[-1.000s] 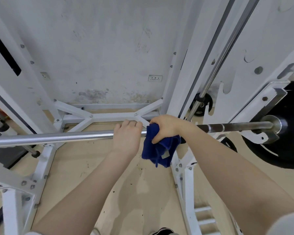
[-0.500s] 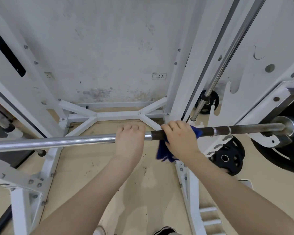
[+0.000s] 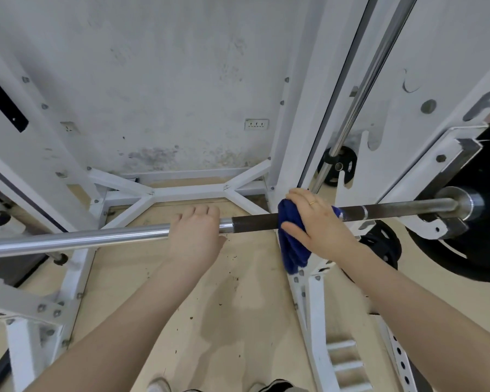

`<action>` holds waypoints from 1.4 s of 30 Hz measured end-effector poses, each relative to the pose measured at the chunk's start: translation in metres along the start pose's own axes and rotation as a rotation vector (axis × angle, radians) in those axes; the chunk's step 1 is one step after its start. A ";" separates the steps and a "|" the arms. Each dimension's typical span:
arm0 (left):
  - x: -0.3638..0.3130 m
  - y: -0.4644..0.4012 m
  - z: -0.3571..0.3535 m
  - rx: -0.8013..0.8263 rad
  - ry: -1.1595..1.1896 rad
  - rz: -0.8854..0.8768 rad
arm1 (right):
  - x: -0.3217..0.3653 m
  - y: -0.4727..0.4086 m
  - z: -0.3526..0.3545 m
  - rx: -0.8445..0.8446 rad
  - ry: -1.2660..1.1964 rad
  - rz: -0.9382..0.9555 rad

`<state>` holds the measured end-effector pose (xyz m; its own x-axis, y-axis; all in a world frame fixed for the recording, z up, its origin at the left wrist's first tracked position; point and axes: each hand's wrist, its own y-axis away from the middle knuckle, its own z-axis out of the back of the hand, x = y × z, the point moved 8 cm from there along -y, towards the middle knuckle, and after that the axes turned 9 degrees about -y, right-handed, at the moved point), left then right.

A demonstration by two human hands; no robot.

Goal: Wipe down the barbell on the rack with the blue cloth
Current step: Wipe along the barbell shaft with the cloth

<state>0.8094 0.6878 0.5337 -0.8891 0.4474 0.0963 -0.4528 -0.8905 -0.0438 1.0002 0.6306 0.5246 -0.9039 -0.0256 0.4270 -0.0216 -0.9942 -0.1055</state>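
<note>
Your right hand (image 3: 321, 226) clamps cloth (image 3: 292, 247) round bar (image 3: 255, 224); left hand (image 3: 195, 236) grips bar alongside. Risk: loose cloth tail below right hand snags on knurling, slips free.

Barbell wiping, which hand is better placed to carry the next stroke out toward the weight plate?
Right. The right hand grips the blue cloth around the barbell, nearer the weight plate. The left hand grips bare bar, steadying it.

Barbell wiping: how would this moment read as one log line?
step: wiping | right hand: grips blue cloth around barbell | left hand: holds barbell | plate: loaded
</note>
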 end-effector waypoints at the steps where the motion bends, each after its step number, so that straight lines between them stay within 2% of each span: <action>1: 0.000 0.000 0.001 0.012 0.019 -0.002 | 0.002 -0.002 0.004 -0.057 -0.071 -0.017; 3: -0.001 0.001 0.002 0.002 0.073 -0.025 | 0.013 -0.007 0.011 -0.170 -0.092 0.003; 6: -0.006 0.000 0.003 -0.024 0.147 -0.082 | 0.049 -0.021 0.011 -0.253 -0.120 0.049; 9: -0.006 -0.002 0.002 -0.025 0.175 -0.098 | 0.083 -0.036 -0.004 -0.323 0.087 0.144; 11: -0.004 -0.004 0.001 -0.022 0.185 -0.103 | 0.085 -0.037 -0.006 -0.344 0.169 0.087; 13: -0.004 -0.004 -0.001 -0.021 0.207 -0.124 | 0.075 -0.028 -0.010 -0.249 0.153 0.038; 16: -0.004 -0.006 -0.001 -0.026 0.236 -0.148 | 0.064 -0.014 -0.027 0.075 0.180 0.098; 18: -0.003 -0.008 -0.002 -0.031 0.246 -0.155 | 0.058 -0.018 -0.032 0.197 0.241 0.127; 22: -0.005 -0.007 0.002 -0.080 0.247 -0.165 | 0.070 -0.039 -0.031 0.030 0.220 0.097; 26: 0.006 -0.009 0.001 -0.083 0.317 -0.058 | 0.098 -0.043 -0.043 -0.177 0.122 0.077; 30: 0.007 -0.011 0.001 -0.059 0.344 -0.074 | 0.077 -0.037 -0.030 -0.135 0.170 0.115; 35: 0.006 -0.009 0.000 -0.093 0.353 -0.059 | 0.034 -0.023 0.004 -0.251 0.130 -0.068; 38: 0.003 -0.007 0.001 -0.115 0.342 -0.047 | 0.062 -0.035 -0.015 -0.278 0.157 -0.079; 42: 0.004 -0.007 0.001 -0.139 0.343 -0.031 | 0.098 -0.044 -0.037 -0.235 0.241 0.039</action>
<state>0.8087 0.6955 0.5351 -0.8345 0.4969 -0.2381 -0.4641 -0.8668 -0.1826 0.8973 0.6756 0.5379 -0.9804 -0.0102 0.1965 -0.0570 -0.9410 -0.3336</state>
